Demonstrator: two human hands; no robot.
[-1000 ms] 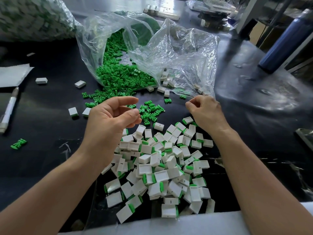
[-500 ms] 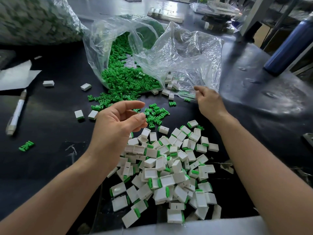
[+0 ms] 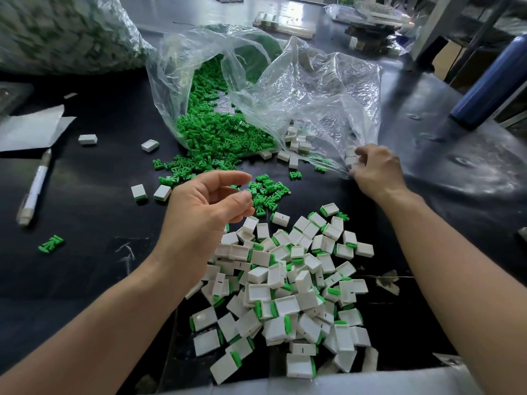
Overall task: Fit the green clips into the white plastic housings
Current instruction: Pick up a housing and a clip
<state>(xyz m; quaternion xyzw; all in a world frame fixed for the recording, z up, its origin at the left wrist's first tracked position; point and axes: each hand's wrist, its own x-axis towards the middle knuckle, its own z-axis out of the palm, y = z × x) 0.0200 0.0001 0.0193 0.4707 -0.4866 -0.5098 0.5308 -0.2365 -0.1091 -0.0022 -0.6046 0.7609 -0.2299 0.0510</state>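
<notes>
Clear bag spilling green clips — white housings at its mouth, right hand pinching one, left hand loosely open, empty

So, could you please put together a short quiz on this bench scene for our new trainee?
1. True or false: the pen lies to the right of the pile of assembled housings.
2. Where do most loose green clips lie? A) in the open clear bag; B) on top of the pile; C) under the pen.
3. Which of the hands is at the bag's mouth, beside the loose white housings?

Key: 1 false, it lies to the left; 2 A; 3 the right hand, while the left hand hovers open above the pile.
</notes>
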